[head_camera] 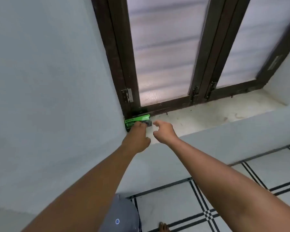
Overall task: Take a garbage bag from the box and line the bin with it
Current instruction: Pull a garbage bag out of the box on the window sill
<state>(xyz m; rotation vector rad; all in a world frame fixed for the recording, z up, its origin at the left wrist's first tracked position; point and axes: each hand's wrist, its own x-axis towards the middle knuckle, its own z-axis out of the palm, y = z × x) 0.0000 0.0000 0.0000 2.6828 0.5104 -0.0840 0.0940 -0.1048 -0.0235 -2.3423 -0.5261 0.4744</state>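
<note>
Box [137,122]: green carton with white lettering and a darker panel toward its right end; lies on its long side at the far left end of the window sill, tucked into the corner where the sill meets the left wall and the foot of the window frame.
Window sill [208,114]: pale, lightly stained ledge running rightward under the window; carries the box at its left end.
Left hand [138,137]: arm stretched forward, fingers laid over the front face of the box and touching it; whether they have closed round the carton or merely rest on it cannot be told.
Right hand [164,131]: released, fingers loosely curled and spread, thumb apart; hovers just beside the right end of the box, above the front edge of the sill, not touching the carton.
Window frame [117,64]: dark brown, with frosted panes and metal hinges low on the uprights; rises directly behind the box.
Wall [49,81]: plain pale grey-blue, filling the left side and continuing below the sill.
Floor [241,190]: white tiles crossed by thin black double lines, seen lower right.
Garment [122,215]: grey-blue cloth with a small round blue mark, at the bottom edge between the two forearms.
Foot [163,227]: bare toes just showing at the bottom edge, on the tiles.
</note>
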